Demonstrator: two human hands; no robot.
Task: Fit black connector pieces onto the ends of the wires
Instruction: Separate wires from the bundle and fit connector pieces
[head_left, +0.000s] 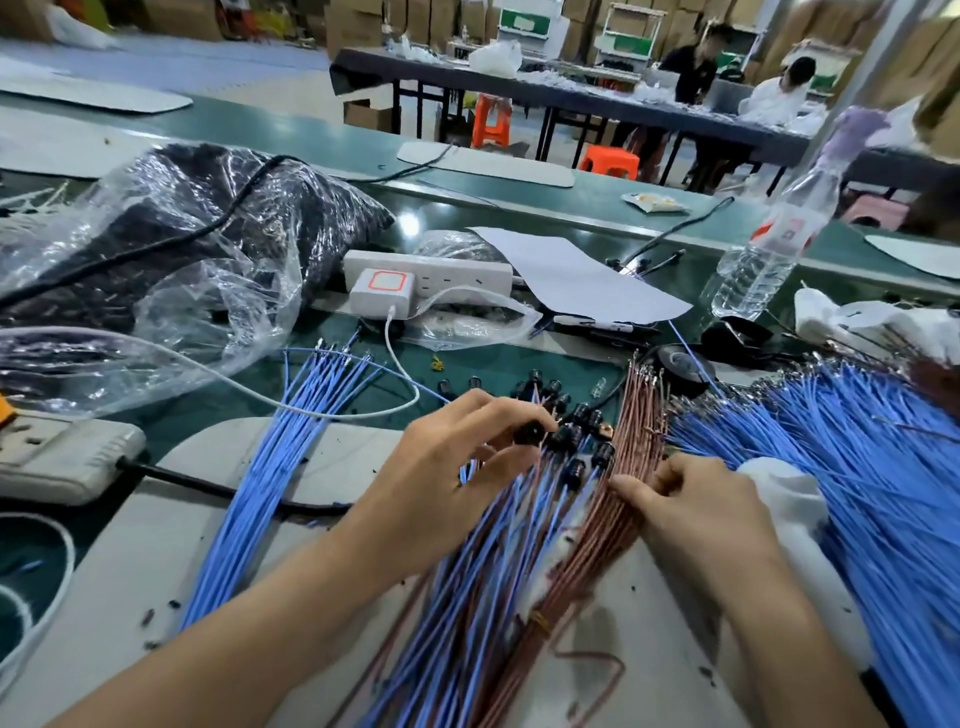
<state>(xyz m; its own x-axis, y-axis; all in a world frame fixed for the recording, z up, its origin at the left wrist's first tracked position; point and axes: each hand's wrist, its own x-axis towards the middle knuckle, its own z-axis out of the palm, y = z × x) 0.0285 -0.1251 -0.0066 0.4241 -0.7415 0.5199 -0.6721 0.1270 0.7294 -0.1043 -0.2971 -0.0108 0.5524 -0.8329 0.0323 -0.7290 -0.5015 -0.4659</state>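
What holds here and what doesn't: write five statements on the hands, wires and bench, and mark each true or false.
1. The left hand pinches a black connector piece. True.
2. The right hand is raised clear of all wires. False: it touches the brown wires.
3. The water bottle lies on its side. False: it stands upright.
4. A white charger is plugged into the white power strip. True.
5. Every wire is brown. False: blue wires lie beside them.
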